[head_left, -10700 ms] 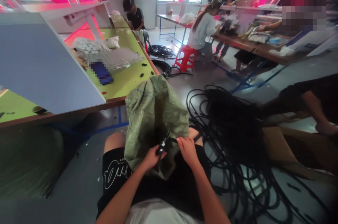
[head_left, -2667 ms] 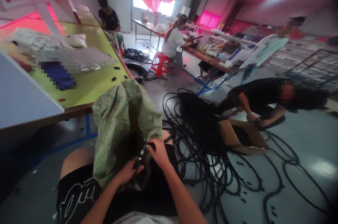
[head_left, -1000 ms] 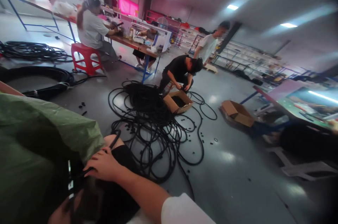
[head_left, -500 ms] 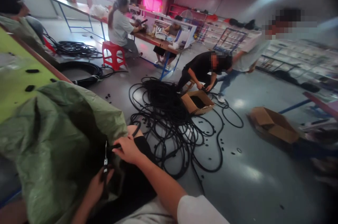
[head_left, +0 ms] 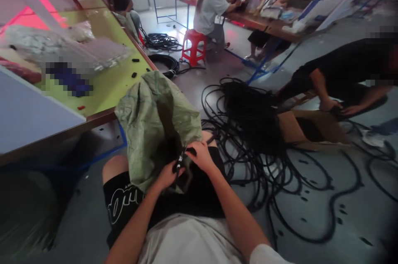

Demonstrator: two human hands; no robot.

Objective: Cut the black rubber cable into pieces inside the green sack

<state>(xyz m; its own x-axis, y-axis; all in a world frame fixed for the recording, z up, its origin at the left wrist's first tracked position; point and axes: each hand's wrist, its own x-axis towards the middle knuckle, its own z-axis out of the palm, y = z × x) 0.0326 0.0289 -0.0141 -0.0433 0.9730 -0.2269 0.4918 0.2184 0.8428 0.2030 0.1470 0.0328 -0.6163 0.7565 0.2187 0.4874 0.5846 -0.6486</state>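
Note:
My left hand (head_left: 168,174) is closed around a black-handled cutting tool (head_left: 179,162); its slim metal tip points up toward my other hand. Whether it is scissors or pliers cannot be made out. My right hand (head_left: 201,157) pinches the end of a black hose (head_left: 190,150) close to that tip. Behind this hand the hose runs over my knee toward a large tangle of black hose (head_left: 248,118) on the floor. A green woven sack (head_left: 146,110) lies over my lap, with its dark opening below and beside my hands.
A yellow-green table (head_left: 105,102) with plastic bags stands at left. Right of the tangle, a co-worker in black (head_left: 351,64) bends over a cardboard box (head_left: 289,131). Small black pieces lie scattered on the floor. Farther back are a red stool (head_left: 194,46) and seated people.
The view has swung left and down, so the table and my lap now show more fully. The tool's tip and the hose end look closer together. Both hands keep their holds.

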